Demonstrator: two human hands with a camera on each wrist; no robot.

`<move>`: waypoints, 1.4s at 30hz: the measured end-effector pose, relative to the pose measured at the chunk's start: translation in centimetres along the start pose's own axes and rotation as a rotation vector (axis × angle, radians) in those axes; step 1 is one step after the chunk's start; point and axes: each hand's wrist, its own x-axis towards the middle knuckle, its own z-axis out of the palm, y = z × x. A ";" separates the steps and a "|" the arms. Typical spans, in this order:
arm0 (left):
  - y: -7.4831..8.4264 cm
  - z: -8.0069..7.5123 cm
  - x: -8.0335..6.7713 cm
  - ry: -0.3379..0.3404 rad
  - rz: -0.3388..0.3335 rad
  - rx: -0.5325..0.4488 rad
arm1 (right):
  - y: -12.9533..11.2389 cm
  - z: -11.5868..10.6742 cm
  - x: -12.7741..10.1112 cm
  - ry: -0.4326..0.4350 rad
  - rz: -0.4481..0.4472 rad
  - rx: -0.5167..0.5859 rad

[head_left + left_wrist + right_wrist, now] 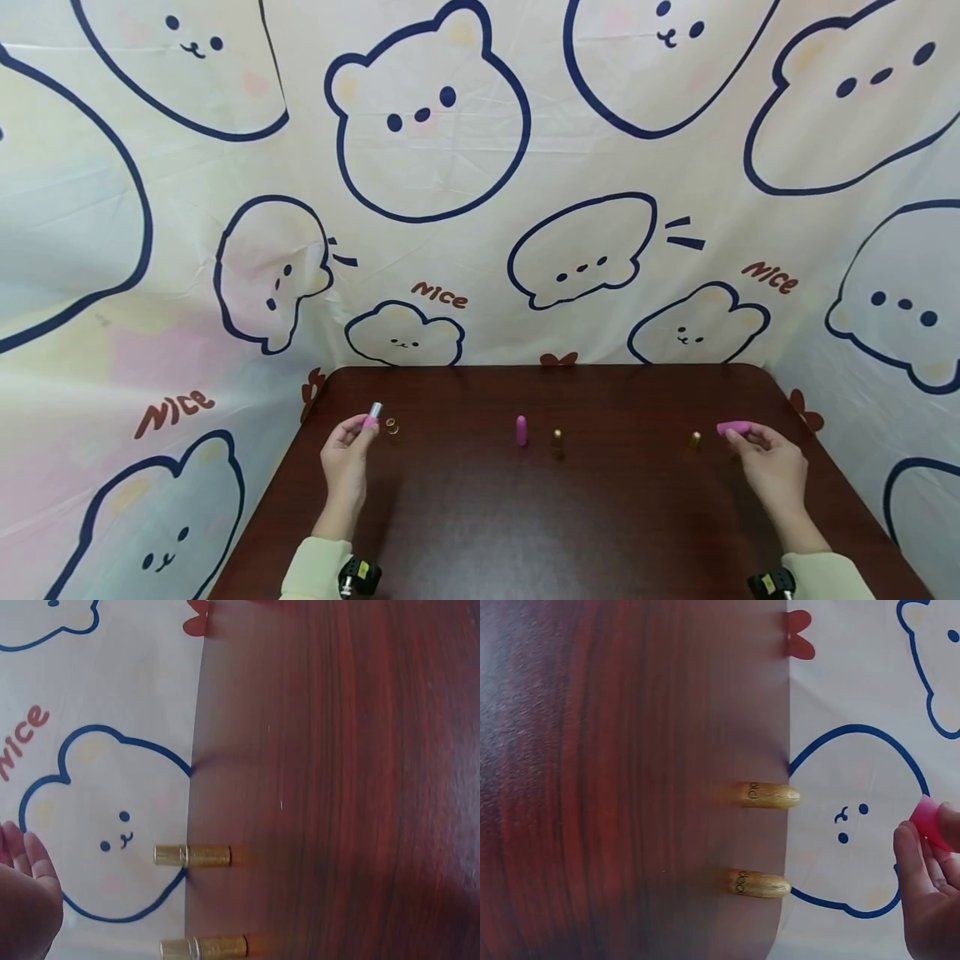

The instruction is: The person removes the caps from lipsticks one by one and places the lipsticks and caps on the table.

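Since both hands are off the table with a piece each, here's how it stands:

left fingers: the left hand (347, 454) pinches a small pink tube with a silver end (372, 415) at its fingertips, silver end pointing up and away. The left wrist view only catches fingertips at the frame edge, so the grip detail comes from the head view.

right fingers: the right hand (767, 463) pinches a pink cap (732, 428) lying roughly sideways between thumb and fingers; in the right wrist view just a pink corner (930, 823) peeks out past the fingertips.

doing it well: I reckon keep both pinches light and near the ends so the open ends stay free, and bring the two pieces together over the middle of the table, lined up on one axis before pushing. Tilted, it'd likely jam.

looks: glossy pink plastic, small and rounded, probably slippery.

nearby: a little gold ring piece (392, 427) sits just beside the left hand, a small gold piece (695, 439) near the right.

further out: a pink capped tube (521, 430) stands upright mid-table with a gold tube (557, 439) just beside it.

surface: dark wood table (570, 525), cartoon bear cloth (427, 117) behind.
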 end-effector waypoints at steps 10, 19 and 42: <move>-0.5 -1.6 0.9 0.075 -0.001 0.063 | 1.1 0.5 0.3 0.031 -0.095 -0.124; -0.8 -3.2 1.7 0.094 -0.011 0.189 | 2.2 0.9 0.4 0.026 -0.110 -0.182; -2.9 -6.9 2.8 0.203 -0.071 0.263 | 3.8 2.0 0.6 -0.028 -0.088 -0.213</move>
